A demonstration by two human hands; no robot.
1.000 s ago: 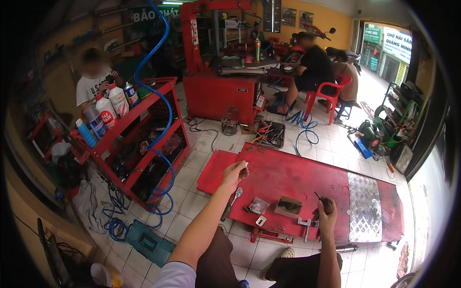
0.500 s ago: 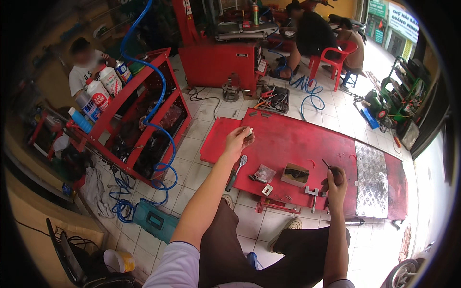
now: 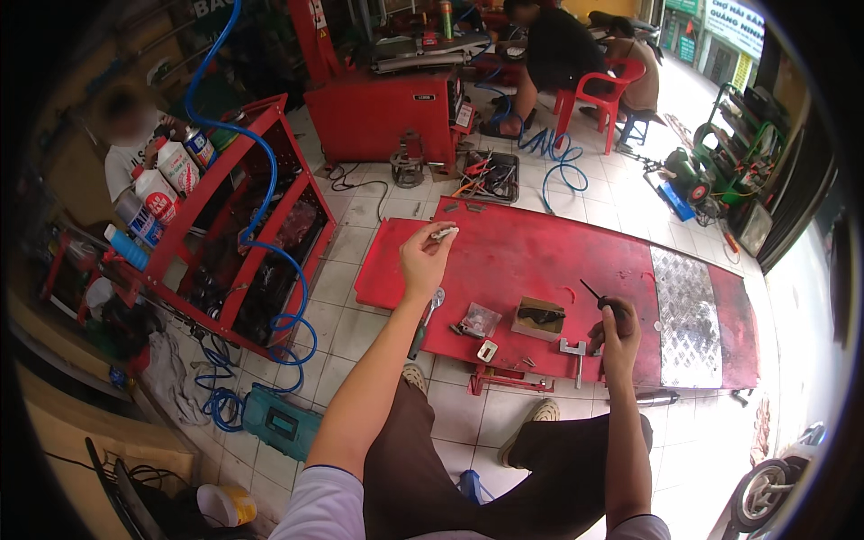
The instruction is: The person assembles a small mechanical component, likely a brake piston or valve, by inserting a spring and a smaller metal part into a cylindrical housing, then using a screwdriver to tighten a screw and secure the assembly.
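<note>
Brown trousers filled the lower centre of the frame, both forearms rising from them. The right hand (image 3: 619, 326), lower right of centre, was closed around a dark-handled thin tool (image 3: 594, 295), its shaft pointing up-left. The left hand (image 3: 423, 261), centre frame, pinched a small pale metal part (image 3: 444, 234) between fingertips, raised above the red metal ramp (image 3: 540, 261); what the part was could not be told.

Risk, as judged: a fingertip grip on so small a piece looked slight; if it slipped, the part could drop among the clutter or onto the white tiled floor (image 3: 360, 315).

Just beneath lay a wrench (image 3: 426, 322) over the ramp's near edge, a clear plastic bag (image 3: 477, 319), a small cardboard box (image 3: 540, 317) and a metal bracket (image 3: 574, 349), crowding the near working space.

Left of frame stood a red shelf cart (image 3: 261, 225) with spray bottles and a coiled blue air hose (image 3: 270, 180). At upper centre was a red machine (image 3: 382, 112), and beyond it a person sat on a red plastic chair (image 3: 601, 94).
</note>
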